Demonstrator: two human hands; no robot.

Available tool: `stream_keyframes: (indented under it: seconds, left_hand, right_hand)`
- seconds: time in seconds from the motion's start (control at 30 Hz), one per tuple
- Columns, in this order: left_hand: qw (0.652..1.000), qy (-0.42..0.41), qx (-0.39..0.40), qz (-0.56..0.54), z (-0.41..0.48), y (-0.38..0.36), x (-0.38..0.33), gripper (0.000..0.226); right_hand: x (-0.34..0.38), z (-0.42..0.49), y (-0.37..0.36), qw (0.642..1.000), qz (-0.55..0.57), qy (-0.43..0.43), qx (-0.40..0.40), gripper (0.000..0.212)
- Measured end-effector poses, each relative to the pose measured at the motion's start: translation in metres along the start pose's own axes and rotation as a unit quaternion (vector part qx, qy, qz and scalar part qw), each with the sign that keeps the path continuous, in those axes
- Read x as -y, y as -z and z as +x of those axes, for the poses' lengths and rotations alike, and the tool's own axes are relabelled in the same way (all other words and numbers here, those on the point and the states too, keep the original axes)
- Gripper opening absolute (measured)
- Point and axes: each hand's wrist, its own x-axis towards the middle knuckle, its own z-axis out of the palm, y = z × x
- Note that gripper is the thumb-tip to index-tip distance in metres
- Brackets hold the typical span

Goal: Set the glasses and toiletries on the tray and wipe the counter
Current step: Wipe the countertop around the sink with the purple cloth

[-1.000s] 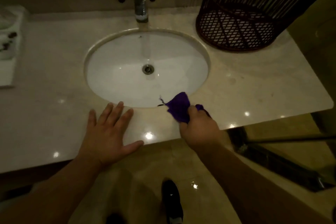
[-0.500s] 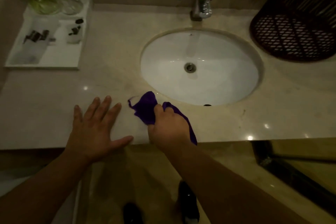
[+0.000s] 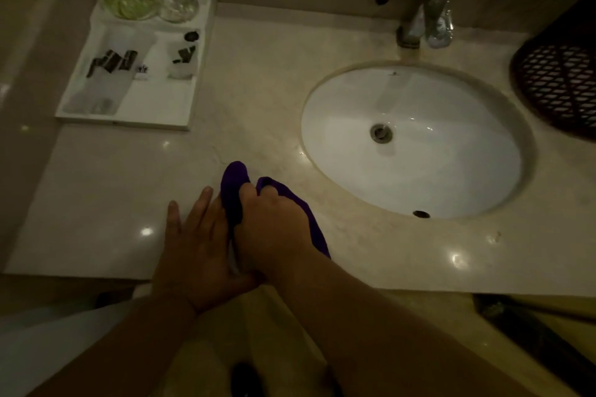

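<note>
Near the front edge of the marble counter (image 3: 96, 196), the right hand (image 3: 274, 229) grips a purple cloth (image 3: 233, 185); its fingers are curled tightly round the bunched fabric, one end poking out past the fingertips and the other trailing back along the wrist. Just beside it, partly under the cloth and the right palm, the left hand (image 3: 193, 245) lies flat on the counter with its fingers straight and spread, holding nothing. Beyond the left fingertips, well apart, a white compartment tray (image 3: 154, 106) sits toward the back corner. Its rear section holds two glasses side by side, a green glass (image 3: 132, 0) and a clear glass (image 3: 177, 0). Its long left section holds clear packets with dark ends (image 3: 111, 63), and its right section holds a small pale toiletry item (image 3: 182, 61) with dark markings; what these are cannot be read in the dim light. Past the right fingers, close by, the oval white sink (image 3: 451, 171) is set into the counter, with the chrome faucet (image 3: 432, 10) behind it. A dark woven basket (image 3: 561, 84) stands at the far side of the sink.
</note>
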Motion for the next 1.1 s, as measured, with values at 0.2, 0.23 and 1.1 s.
stream_keyframes:
  seconds: [0.2, 0.23, 1.1]
  left_hand:
    - [0.996, 0.017, -0.027, -0.079, -0.001, 0.002, 0.004, 0.122]
    - [0.995, 0.022, -0.036, -0.094, -0.001, 0.004, 0.005, 0.119]
    - [0.994, 0.094, -0.040, -0.047, 0.009, 0.009, 0.058, 0.109]
  right_hand:
    - [0.007, 0.031, 0.006, 0.997, -0.014, 0.034, 0.062, 0.033]
    - [0.009, 0.035, 0.007, 0.997, -0.016, 0.031, 0.067, 0.032]
    - [0.045, 0.123, 0.003, 0.991, -0.046, 0.089, 0.093, 0.045]
